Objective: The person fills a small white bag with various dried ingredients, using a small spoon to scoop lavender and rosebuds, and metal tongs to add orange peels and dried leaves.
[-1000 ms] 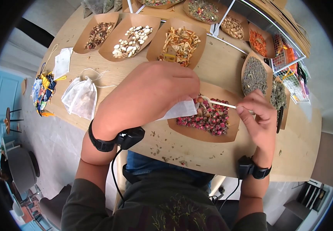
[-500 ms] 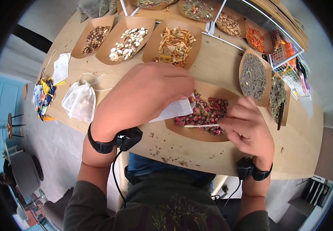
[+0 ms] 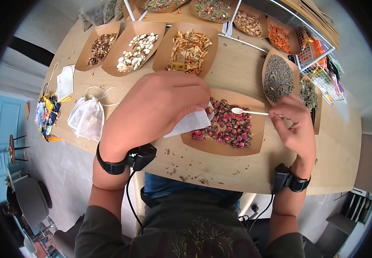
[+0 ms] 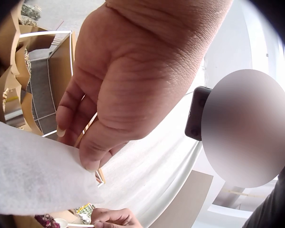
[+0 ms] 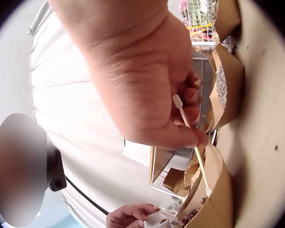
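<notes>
My left hand (image 3: 164,99) pinches the edge of a white fabric bag (image 3: 190,124), which hangs over the left end of a brown paper tray (image 3: 220,149). Dried rosebuds (image 3: 233,135) fill the tray, and one reddish bud shows at the bag's mouth. In the left wrist view the bag (image 4: 38,171) spreads out flat below my thumb. Pinched by the handle in my right hand (image 3: 293,122), a small pale spoon (image 3: 252,112) points left over the far side of the rosebuds. The spoon's bowl looks white, with nothing visible on it.
Trays of brown bark-like pieces (image 3: 102,49), white slices (image 3: 136,53) and orange-brown strips (image 3: 190,49) line the back. Grey-green herbs (image 3: 279,79) stand at the right beside a white wire basket (image 3: 317,64). A filled drawstring pouch (image 3: 87,118) lies left; crumbs dot the front edge.
The spoon went from beside the bag's mouth down to the near side of the rosebuds, then up to their far side. My left hand has kept its grip on the bag.
</notes>
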Action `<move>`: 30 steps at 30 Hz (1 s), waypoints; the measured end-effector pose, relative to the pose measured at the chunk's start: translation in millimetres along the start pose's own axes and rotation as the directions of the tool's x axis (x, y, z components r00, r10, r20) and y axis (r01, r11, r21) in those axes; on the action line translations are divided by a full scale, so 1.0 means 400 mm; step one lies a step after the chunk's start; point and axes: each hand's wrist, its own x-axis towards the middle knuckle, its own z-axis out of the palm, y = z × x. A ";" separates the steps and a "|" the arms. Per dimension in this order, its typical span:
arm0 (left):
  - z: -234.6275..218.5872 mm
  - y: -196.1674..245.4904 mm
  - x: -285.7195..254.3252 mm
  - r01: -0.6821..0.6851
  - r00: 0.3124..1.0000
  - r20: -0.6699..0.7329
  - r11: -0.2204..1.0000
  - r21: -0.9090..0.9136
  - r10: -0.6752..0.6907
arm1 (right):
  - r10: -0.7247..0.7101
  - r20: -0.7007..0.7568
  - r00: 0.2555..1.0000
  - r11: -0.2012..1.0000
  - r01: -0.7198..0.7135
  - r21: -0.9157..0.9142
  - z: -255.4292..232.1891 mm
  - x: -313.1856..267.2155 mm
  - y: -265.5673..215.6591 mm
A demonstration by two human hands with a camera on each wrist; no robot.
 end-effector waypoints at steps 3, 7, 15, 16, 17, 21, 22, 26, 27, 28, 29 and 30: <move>0.001 0.003 0.005 0.005 1.000 0.015 1.000 -0.014 -0.005 | -0.031 0.082 0.996 0.999 0.034 -0.040 0.015 0.003 -0.014; 0.001 0.003 0.002 0.002 1.000 0.003 1.000 0.021 -0.002 | -0.052 0.133 0.990 0.998 0.057 -0.034 0.025 0.005 -0.026; 0.000 0.004 0.001 0.019 1.000 0.018 1.000 0.015 -0.019 | -0.037 0.125 0.991 0.995 0.048 -0.089 0.009 0.000 -0.030; 0.000 0.005 0.003 0.019 0.999 0.026 0.999 0.026 -0.020 | -0.052 0.125 0.991 0.995 0.062 -0.080 0.026 0.004 -0.038; 0.000 0.005 0.004 0.018 0.999 0.033 0.999 0.037 -0.019 | -0.067 0.124 0.990 0.994 0.076 -0.072 0.039 0.006 -0.043; 0.001 0.005 0.005 0.009 1.000 0.020 0.999 0.049 -0.010 | -0.058 0.161 0.985 0.997 0.064 -0.035 0.060 0.004 -0.037; 0.001 0.004 0.004 0.008 1.000 0.017 0.999 0.039 -0.008 | -0.064 0.159 0.985 0.998 0.067 -0.017 0.063 0.003 -0.034; -0.002 0.003 0.002 0.013 1.000 0.018 0.999 0.031 -0.013 | -0.067 0.149 0.987 0.995 0.055 0.083 0.063 0.005 -0.021; -0.002 0.003 0.002 0.014 1.000 0.016 0.999 0.032 -0.015 | -0.068 0.151 0.986 0.995 0.056 0.083 0.064 0.005 -0.018; -0.003 0.003 0.002 0.016 1.000 0.020 1.000 0.027 -0.016 | -0.066 0.154 0.986 0.995 0.054 0.082 0.065 0.006 -0.016; -0.004 0.003 0.002 0.017 1.000 0.024 1.000 0.023 -0.018 | -0.063 0.157 0.986 0.995 0.051 0.082 0.064 0.006 -0.015; -0.004 0.003 0.002 0.017 1.000 0.022 1.000 0.024 -0.018 | -0.065 0.158 0.985 0.995 0.053 0.082 0.063 0.007 -0.014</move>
